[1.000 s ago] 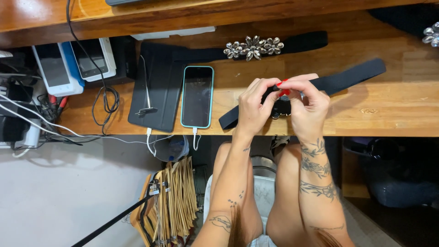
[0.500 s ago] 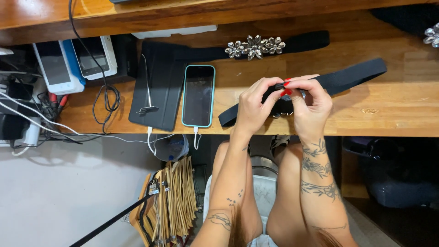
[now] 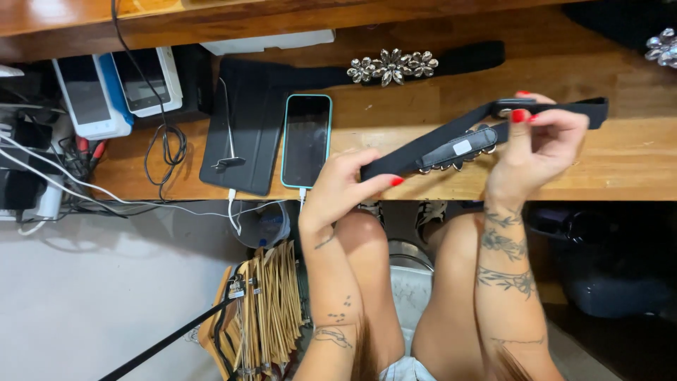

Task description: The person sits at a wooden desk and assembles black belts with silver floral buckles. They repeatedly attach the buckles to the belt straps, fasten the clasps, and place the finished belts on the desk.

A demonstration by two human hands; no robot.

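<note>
Mid-frame, my left hand (image 3: 338, 190) pinches the black belt (image 3: 423, 149) low while my right hand (image 3: 539, 141) grips its buckle end higher, stretching it taut above the desk (image 3: 620, 162), probably for fastening.

Phone (image 3: 307, 140) on table (image 3: 635, 159), left of held belt (image 3: 423, 152); jewelled belt (image 3: 392, 65) behind; hangers (image 3: 271, 310) below.

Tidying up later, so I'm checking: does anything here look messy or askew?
Yes: tangled cables spill off the wooden table's left edge, beside stacked devices. The black belt held in both hands looks intact.
</note>
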